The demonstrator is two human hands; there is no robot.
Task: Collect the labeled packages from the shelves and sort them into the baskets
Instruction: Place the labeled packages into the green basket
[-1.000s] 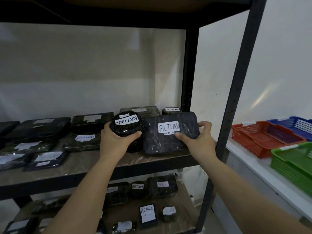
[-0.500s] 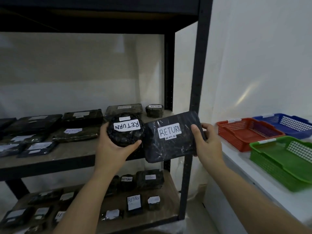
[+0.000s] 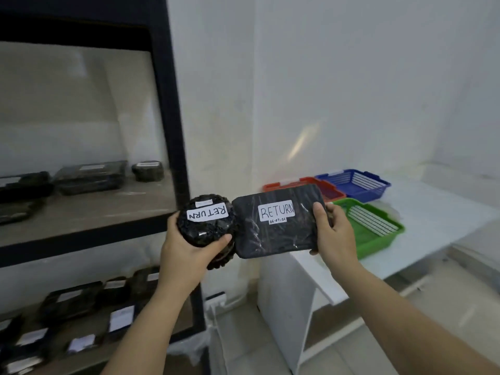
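- Round package (image 3: 207,226): black, wrapped, white label reading RETURN upside down to me. My left hand (image 3: 186,255) cups it from below, fingers curled round its far side, thumb pressed on its near edge.
- Flat package (image 3: 278,226): black, rectangular, white label reading RETURN with a small date line beneath. My right hand (image 3: 334,234) pinches its right edge, thumb on the front face, fingers behind. Its left edge sits just beside the round package; I cannot tell whether they touch.
- Both packages are held in the air, off the shelf, between the shelving and the counter.
- Baskets, beyond my right hand: green basket (image 3: 378,234) nearest, red basket (image 3: 273,186) partly hidden behind the flat package, blue basket (image 3: 354,184) farthest. All stand on the white counter (image 3: 438,212).
- Shelf unit (image 3: 173,131), left of my left hand: black frame, brown boards. Upper shelf carries more dark labeled packages (image 3: 90,175); the lower shelf carries others, blurred.
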